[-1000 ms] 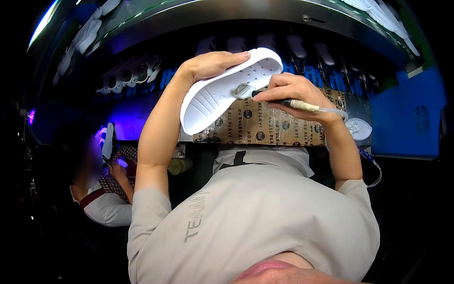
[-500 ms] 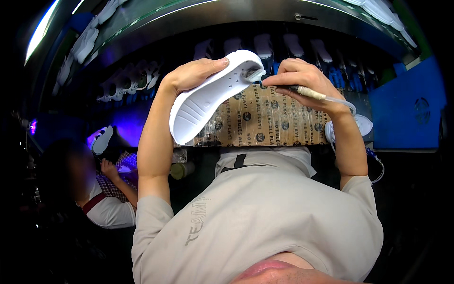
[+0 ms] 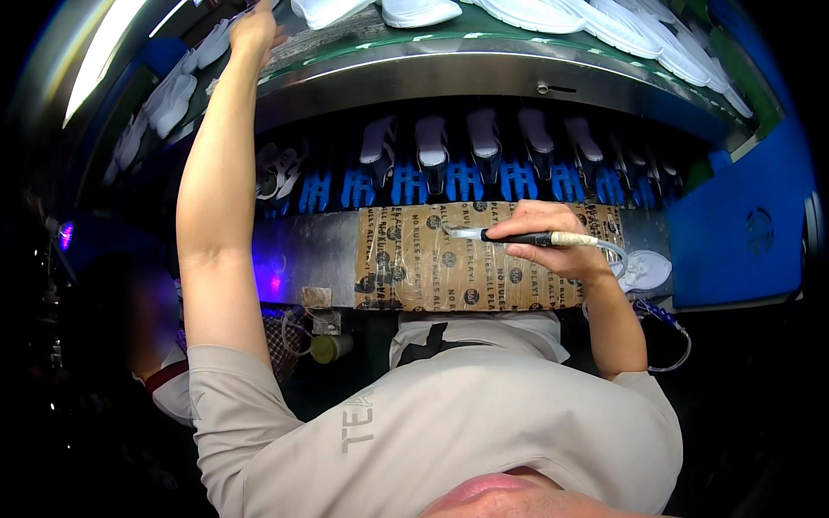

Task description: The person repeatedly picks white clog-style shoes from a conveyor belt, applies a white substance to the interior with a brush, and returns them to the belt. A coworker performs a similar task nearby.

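At the far left, a co-worker's pale sleeve point(image 3: 173, 395) shows low in the dark. Above it, white soles point(image 3: 169, 105) lie along the left end of a raised green shelf point(image 3: 380, 48). My left hand point(image 3: 254, 34) is stretched up to that shelf, beside more white pieces; I cannot tell whether its fingers grasp anything. Below my arm, near the worktop point(image 3: 321, 252), sits an olive round container point(image 3: 325, 349). In the middle, a row of shoes point(image 3: 432, 145) stands on blue racks point(image 3: 464, 181) under the shelf, and a printed cardboard sheet point(image 3: 414, 274) covers the worktop. Over the cardboard is the brush point(image 3: 527, 238), its bristles pointing left; my right hand point(image 3: 551, 245) grips its dark handle. A clear tube point(image 3: 618, 250) curves from the handle's end, near a white oval piece point(image 3: 649, 271). A blue panel point(image 3: 734, 246) closes the right side.
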